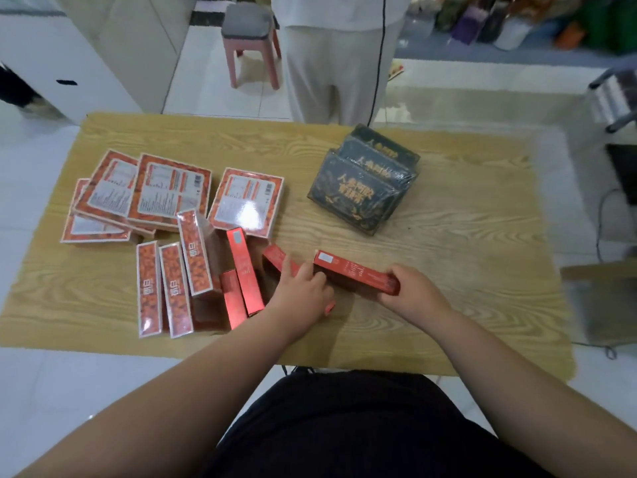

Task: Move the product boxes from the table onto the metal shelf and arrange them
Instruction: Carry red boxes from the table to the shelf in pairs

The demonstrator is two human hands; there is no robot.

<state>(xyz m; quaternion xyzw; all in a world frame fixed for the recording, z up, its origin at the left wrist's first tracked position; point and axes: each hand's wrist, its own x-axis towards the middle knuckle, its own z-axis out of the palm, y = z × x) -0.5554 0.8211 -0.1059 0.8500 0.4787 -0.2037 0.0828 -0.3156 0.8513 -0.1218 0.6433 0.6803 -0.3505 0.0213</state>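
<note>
A wooden table (448,236) holds several product boxes. My right hand (412,288) grips the near end of a long red box (351,270) lying on edge at the table's middle front. My left hand (303,291) rests on another red box (275,258) just left of it, fingers curled over it. Slim red boxes (243,267) and orange patterned boxes (172,288) stand on edge to the left. Flat orange boxes (169,191) lie stacked at the far left. A stack of dark green boxes (365,181) sits at the far right. The metal shelf is not in view.
A person in white trousers (331,70) stands beyond the table's far edge. A pink stool (251,39) stands behind on the tiled floor. A cardboard box (606,298) and cables lie to the table's right. White cabinets (69,63) are at the back left.
</note>
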